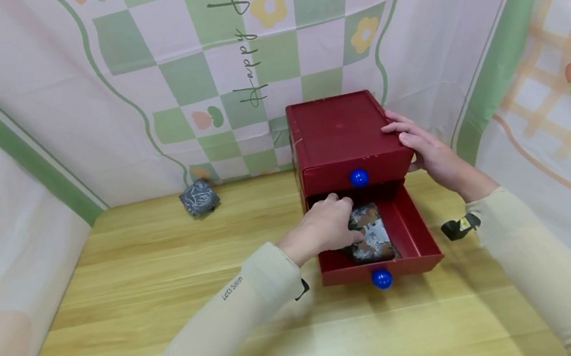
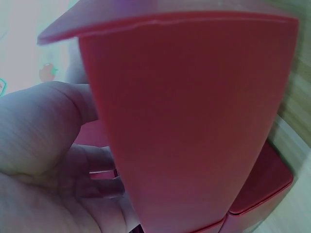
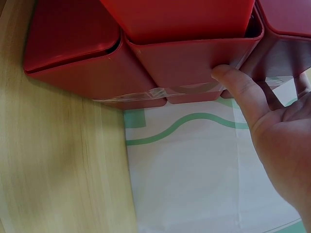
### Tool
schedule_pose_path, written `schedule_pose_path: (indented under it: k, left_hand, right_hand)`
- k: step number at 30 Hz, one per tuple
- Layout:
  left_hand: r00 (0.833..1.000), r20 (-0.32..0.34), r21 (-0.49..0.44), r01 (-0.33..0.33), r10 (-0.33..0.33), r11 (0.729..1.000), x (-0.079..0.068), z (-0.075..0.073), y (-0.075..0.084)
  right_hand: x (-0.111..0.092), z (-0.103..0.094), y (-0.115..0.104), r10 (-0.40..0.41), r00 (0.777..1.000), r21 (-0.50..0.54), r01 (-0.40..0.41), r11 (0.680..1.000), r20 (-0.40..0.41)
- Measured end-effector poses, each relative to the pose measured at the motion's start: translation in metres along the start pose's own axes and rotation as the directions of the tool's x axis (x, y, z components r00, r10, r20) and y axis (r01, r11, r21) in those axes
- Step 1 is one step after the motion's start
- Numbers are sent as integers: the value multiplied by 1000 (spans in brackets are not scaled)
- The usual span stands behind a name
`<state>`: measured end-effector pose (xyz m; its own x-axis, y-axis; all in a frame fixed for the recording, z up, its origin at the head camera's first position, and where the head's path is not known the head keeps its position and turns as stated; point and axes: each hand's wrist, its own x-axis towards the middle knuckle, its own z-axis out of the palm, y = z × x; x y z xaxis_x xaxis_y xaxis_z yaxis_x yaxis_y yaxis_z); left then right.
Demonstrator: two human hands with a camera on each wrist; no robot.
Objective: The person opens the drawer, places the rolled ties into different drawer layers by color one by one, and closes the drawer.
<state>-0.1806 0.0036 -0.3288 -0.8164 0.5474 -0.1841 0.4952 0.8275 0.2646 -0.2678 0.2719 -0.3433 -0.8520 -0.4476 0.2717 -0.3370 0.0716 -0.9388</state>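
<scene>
A red drawer cabinet (image 1: 344, 129) with blue round knobs stands on the table, its lower drawer (image 1: 414, 221) pulled out. In that drawer lies a flat, camouflage-patterned packet (image 1: 373, 238) in grey, brown and black. My left hand (image 1: 323, 227) reaches over the drawer's left wall, thumb on the packet's left part. In the left wrist view the drawer wall (image 2: 189, 111) hides the fingertips, and a gap shows between thumb and fingers. My right hand (image 1: 429, 151) rests against the cabinet's right side, fingers at its top edge; the right wrist view shows the thumb (image 3: 238, 85) pressing the red side.
A small dark grey, crinkled square packet (image 1: 199, 198) lies at the back left of the wooden table (image 1: 171, 293). Behind the cabinet hangs a green-and-white checked curtain (image 1: 230, 72). Clear tape (image 3: 146, 94) runs across the cabinet's rear side edge.
</scene>
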Motion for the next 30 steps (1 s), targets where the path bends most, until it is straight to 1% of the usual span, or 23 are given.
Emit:
schedule_pose_path:
  k: [7,22,30]
  left_hand:
    - [999,27,11,-33,33,999,1,-1,0]
    - [998,38,29,-51,50,998,0,-4,0]
    - [998,10,16,-65,65,998,-3,-4,-3]
  right_hand:
    - [0,-1,1,0,1000,-4,0,1000,1]
    - [0,1,-1,8,1000,-14,-8,1000,-8]
    - [0,1,0,10,1000,-36,-10,999,-14]
